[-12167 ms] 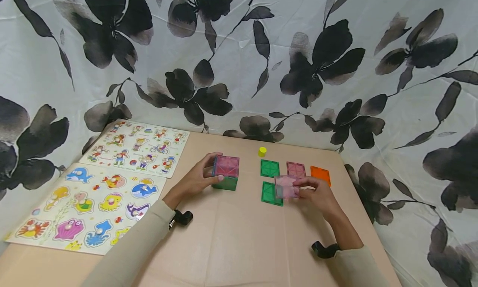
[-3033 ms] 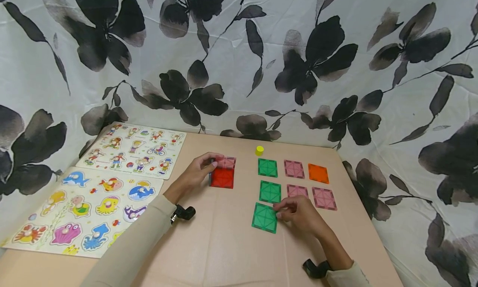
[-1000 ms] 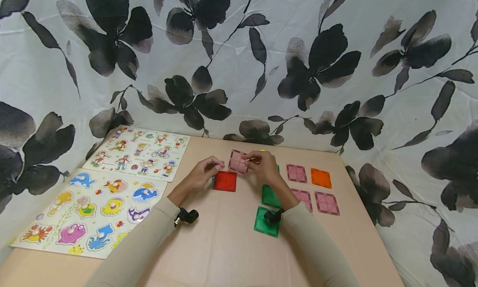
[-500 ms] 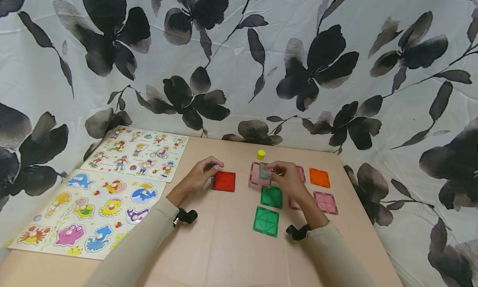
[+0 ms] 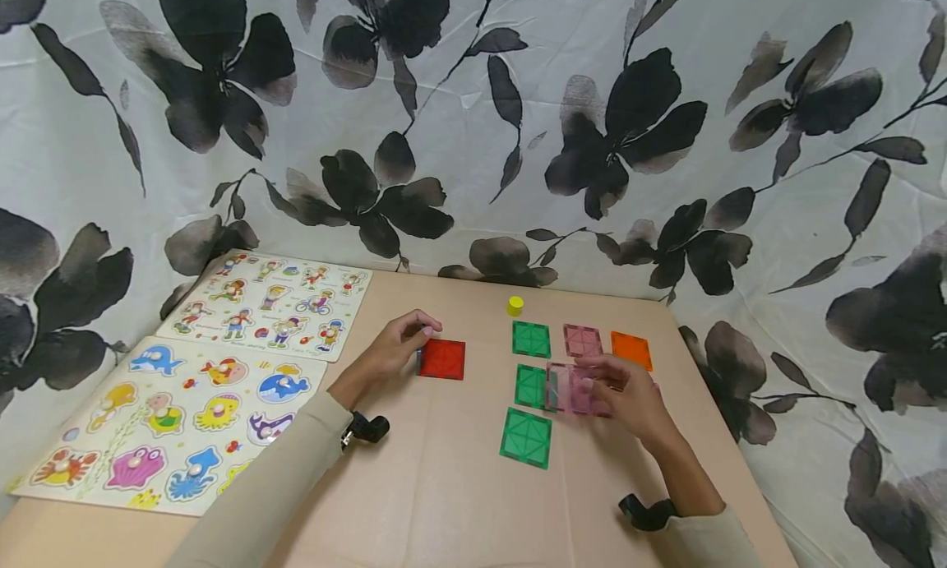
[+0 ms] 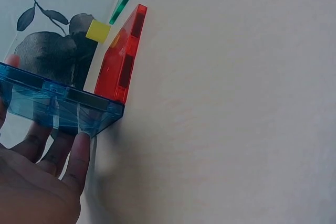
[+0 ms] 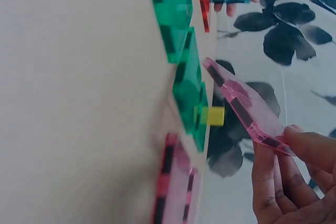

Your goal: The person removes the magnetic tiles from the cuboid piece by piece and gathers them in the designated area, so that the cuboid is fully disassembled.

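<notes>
My left hand (image 5: 388, 350) grips a blue magnetic tile (image 6: 58, 100) that stands on edge, fingers against its outer face. A red magnetic tile (image 5: 442, 360) lies flat on the table, its side right at the blue tile's lower edge. Farther right, my right hand (image 5: 629, 391) pinches a see-through pink magnetic tile (image 7: 247, 103) by one edge, thumb on one face and fingers on the other. The pinched tile is raised and tilted; in the head view it overlaps a green tile (image 5: 528, 385) and another pink tile beneath.
More green tiles (image 5: 525, 438) form a column beside my right hand, with a pink tile (image 5: 582, 340) and an orange tile (image 5: 631, 350) behind. A yellow cylinder (image 5: 515, 306) stands near the back edge. Two picture puzzle boards (image 5: 244, 350) cover the table's left side.
My right hand has taken the pink tile away from behind the red one and carried it rightward and nearer. The left hand stays put. Earlier, a pink-topped green box stood at the left hand.
</notes>
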A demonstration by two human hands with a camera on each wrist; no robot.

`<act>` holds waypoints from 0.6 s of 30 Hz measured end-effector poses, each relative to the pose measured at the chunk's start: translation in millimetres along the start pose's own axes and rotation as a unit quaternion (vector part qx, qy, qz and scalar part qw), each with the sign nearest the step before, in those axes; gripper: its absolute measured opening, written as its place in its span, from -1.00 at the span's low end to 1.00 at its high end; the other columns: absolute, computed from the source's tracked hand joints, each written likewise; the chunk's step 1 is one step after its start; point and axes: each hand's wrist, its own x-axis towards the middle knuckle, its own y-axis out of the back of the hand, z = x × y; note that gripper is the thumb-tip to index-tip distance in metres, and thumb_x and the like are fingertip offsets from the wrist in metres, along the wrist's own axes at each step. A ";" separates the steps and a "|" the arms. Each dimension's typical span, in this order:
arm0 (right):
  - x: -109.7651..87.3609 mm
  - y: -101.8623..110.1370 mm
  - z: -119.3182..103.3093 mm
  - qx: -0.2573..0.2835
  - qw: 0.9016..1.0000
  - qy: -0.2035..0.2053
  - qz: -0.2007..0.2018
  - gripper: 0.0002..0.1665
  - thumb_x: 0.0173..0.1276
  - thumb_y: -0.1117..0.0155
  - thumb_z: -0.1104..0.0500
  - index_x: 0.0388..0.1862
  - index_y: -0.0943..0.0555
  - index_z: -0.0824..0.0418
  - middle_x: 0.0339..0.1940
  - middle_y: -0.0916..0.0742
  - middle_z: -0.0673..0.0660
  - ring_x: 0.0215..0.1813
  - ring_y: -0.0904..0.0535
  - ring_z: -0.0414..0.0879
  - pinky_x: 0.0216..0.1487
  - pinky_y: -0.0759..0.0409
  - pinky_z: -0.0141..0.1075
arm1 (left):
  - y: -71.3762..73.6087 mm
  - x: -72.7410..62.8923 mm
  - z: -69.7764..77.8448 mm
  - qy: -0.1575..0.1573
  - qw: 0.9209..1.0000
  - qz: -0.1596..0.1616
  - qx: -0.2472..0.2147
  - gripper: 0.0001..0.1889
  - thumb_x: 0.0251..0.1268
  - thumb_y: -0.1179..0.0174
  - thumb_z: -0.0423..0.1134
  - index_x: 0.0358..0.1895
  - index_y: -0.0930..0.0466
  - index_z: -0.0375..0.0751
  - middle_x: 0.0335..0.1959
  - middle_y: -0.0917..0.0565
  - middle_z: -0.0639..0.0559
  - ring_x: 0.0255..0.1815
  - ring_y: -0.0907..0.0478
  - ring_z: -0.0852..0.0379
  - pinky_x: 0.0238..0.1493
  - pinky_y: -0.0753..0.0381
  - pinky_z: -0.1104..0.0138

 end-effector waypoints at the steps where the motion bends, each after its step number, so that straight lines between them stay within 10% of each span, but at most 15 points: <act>1: -4.3 2.5 3.2 0.001 1.000 -0.006 -0.001 -0.55 0.54 -0.26 0.37 0.33 -0.70 0.08 0.17 -0.79 0.24 0.09 -0.75 0.07 0.01 -0.75 -0.47 | -0.1 -0.2 -0.5 -0.003 1.000 0.000 0.001 -0.75 0.73 0.00 -0.29 0.23 -0.56 -0.29 0.29 -0.59 -0.36 0.33 -0.52 -0.23 0.40 -0.47 0.17; 18: -51.3 20.9 43.0 0.043 0.992 -0.112 -0.043 -0.53 0.53 -0.33 0.33 0.39 -0.63 0.25 0.02 -0.79 0.24 -0.07 -0.74 -0.04 -0.03 -0.79 -0.37 | 0.4 -0.5 0.2 0.004 1.000 -0.003 -0.012 -0.73 0.73 0.03 -0.31 0.26 -0.54 -0.32 0.31 -0.57 -0.39 0.39 -0.49 -0.32 0.42 -0.47 0.19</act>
